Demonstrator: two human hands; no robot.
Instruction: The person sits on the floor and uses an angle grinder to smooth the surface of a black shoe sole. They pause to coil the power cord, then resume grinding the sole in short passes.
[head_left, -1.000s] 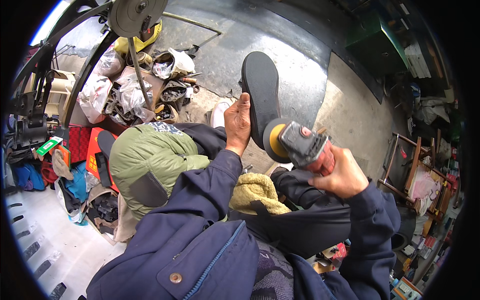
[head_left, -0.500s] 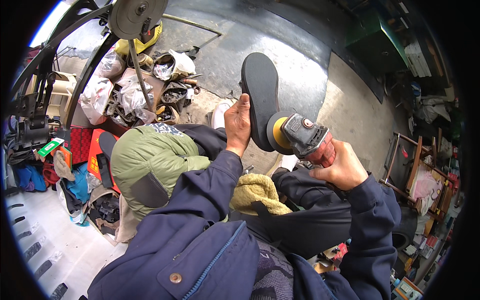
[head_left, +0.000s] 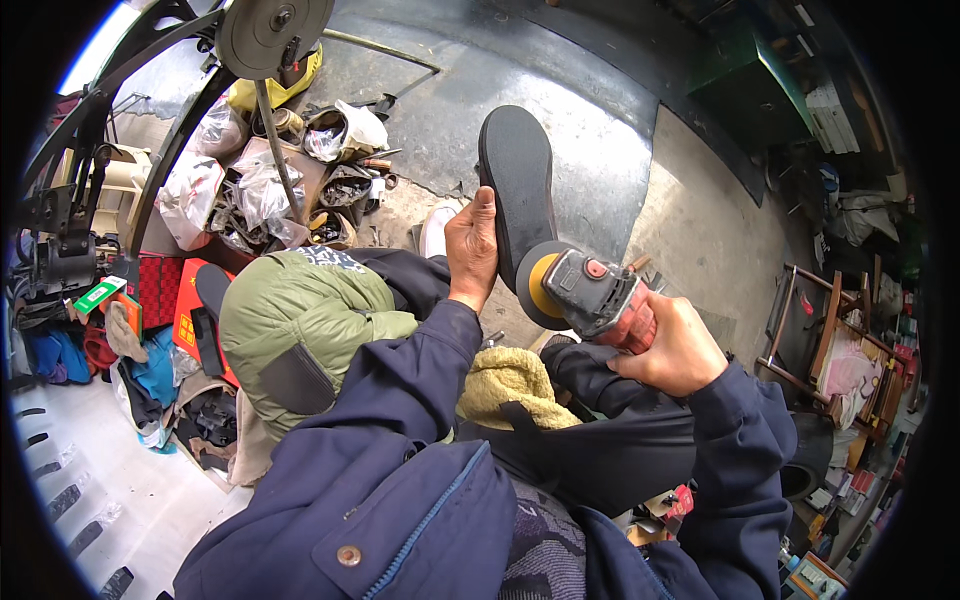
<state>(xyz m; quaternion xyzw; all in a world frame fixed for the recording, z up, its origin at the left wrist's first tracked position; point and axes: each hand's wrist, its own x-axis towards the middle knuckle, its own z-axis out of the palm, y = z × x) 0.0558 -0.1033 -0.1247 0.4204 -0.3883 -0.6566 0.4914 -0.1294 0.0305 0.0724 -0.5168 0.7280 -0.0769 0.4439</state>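
My left hand (head_left: 472,243) is closed round the side of a black-soled shoe (head_left: 516,170), its thumb up along the edge. The shoe stands toe end away from me, with its flat sole turned to my view; the upper is mostly hidden. In my right hand (head_left: 680,345) is an angle grinder (head_left: 598,293) with a grey head and a red body, gripped round the body. Its round disc (head_left: 544,284), yellow at the middle and dark at the rim, lies against or just over the heel end's right edge. Whether it touches cannot be told.
Across my lap lies a yellow-green cloth (head_left: 510,388). A green padded garment (head_left: 300,325) is at my left. Farther left stands a black machine with a wheel (head_left: 272,35), beside plastic bags (head_left: 190,200) and scraps. A wooden-framed folding chair (head_left: 830,340) is at the right.
The grinder has shifted a little left and toward me, its head turned, so the disc covers more of the heel's lower edge. The shoe and left hand have moved slightly left.
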